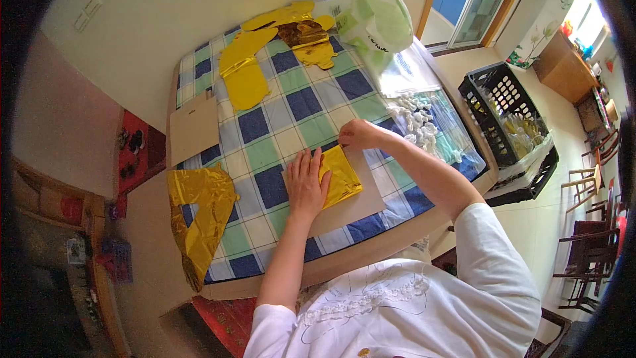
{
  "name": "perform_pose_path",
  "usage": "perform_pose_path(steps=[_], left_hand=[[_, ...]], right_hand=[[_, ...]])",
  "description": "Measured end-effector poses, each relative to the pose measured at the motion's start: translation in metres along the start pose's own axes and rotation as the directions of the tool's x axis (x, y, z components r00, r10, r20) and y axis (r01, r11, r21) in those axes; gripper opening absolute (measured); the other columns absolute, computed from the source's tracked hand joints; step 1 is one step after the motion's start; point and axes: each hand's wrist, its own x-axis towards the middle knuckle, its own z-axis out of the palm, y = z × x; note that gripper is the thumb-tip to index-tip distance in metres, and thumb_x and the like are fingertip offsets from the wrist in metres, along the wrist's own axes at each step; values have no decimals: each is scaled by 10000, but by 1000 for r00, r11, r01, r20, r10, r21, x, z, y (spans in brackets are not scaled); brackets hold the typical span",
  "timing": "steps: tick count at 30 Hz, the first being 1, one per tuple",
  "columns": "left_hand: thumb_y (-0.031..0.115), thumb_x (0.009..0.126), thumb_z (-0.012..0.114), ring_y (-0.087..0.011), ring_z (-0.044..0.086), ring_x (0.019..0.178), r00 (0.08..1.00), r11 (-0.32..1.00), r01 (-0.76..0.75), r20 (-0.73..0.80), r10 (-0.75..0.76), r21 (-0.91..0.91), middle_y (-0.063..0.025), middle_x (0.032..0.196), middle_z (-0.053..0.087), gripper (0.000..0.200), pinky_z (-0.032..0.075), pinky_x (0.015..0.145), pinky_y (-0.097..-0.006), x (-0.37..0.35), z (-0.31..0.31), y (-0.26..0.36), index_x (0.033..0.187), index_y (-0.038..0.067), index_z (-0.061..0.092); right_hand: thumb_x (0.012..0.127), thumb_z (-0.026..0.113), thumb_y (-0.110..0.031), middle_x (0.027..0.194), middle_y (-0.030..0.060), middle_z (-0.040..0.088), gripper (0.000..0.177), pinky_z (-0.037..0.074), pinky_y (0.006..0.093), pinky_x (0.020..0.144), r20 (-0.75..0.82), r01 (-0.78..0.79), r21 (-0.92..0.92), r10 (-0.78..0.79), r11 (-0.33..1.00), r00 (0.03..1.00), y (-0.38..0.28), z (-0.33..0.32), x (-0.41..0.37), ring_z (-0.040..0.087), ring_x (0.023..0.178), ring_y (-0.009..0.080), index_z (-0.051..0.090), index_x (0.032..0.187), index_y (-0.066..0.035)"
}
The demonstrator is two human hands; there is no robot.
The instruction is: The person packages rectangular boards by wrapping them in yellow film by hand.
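Note:
A folded piece of shiny gold foil (343,176) lies on a flat tan board (363,209) near the front edge of the bed-like surface. My left hand (306,182) rests flat, fingers stretched, pressing on the board and the foil's left edge. At the foil's upper corner, my right hand (363,135) has its fingers curled and pinched together on the foil; the fingertips are partly hidden. To the left hangs a loose gold foil sheet (199,215) over the edge. More gold foil (245,83) sits crumpled and spread toward the far side.
A checked cloth (305,103) covers the surface. Another tan board (193,129) lies at the left. On the right are a pale green plastic bag (379,20), white bunched pieces (419,119) and clear plastic packaging (454,122). A black crate (507,109) stands beyond the right edge.

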Motion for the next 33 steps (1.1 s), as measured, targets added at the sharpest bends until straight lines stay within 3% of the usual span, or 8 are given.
perform_pose_path(steps=[6,12,18,21,24,27,30,33], left_hand=[[273,907,577,-352,375,1306,1000,999,0,11,0,-44,-177,1377,449,583,256,1092,-496,1,1,-2,1419,93,363],[283,927,552,-340,364,1321,999,999,-24,43,26,-33,-168,1399,431,568,254,1095,-496,2,5,1,1428,105,356],[309,944,520,-333,355,1330,998,1000,-24,64,24,-1,-144,1414,423,528,257,1094,-503,3,4,5,1424,139,381],[311,936,528,-330,358,1328,997,999,-38,63,37,14,-139,1413,426,525,258,1094,-503,2,4,4,1416,145,394],[305,918,553,-327,362,1324,997,999,-37,69,37,-2,-136,1410,432,540,259,1094,-498,3,6,1,1412,149,401],[297,899,577,-329,368,1318,998,999,-22,62,24,-28,-136,1407,437,562,259,1094,-492,2,6,0,1409,138,401],[291,891,591,-329,369,1320,999,997,-15,45,18,-81,-139,1405,440,578,255,1097,-489,2,9,-2,1407,116,396],[288,889,596,-327,365,1328,999,995,1,38,3,-100,-144,1405,440,585,253,1099,-491,1,10,-2,1403,97,395]], right_hand=[[727,646,-115,802,124,683,183,524,352,694,-142,72,267,-34,961,989,-4,-1,-21,666,776,256,684,897,-57],[738,630,-62,781,102,675,203,515,302,693,-188,19,234,26,972,982,-9,3,-22,653,749,206,689,932,-52],[752,574,-77,848,158,688,170,528,377,724,-207,131,205,-88,970,974,-6,5,-18,671,820,302,690,871,-38],[759,579,-101,847,174,683,159,530,389,723,-223,101,174,-61,979,973,-5,8,-17,667,819,319,685,859,-36],[760,634,-118,787,136,675,144,524,343,686,-268,-203,141,235,969,934,-13,9,-35,672,772,234,666,871,-32],[770,652,-150,761,112,661,151,520,337,655,-144,-182,202,213,962,966,2,14,-58,657,724,206,647,861,-29],[733,665,-153,774,152,665,199,513,376,655,-150,-219,237,258,947,954,-3,3,-95,655,722,279,657,890,-31],[767,638,-81,766,104,656,128,491,319,653,-100,-233,260,266,937,959,8,-41,-140,615,720,172,648,878,-18]])
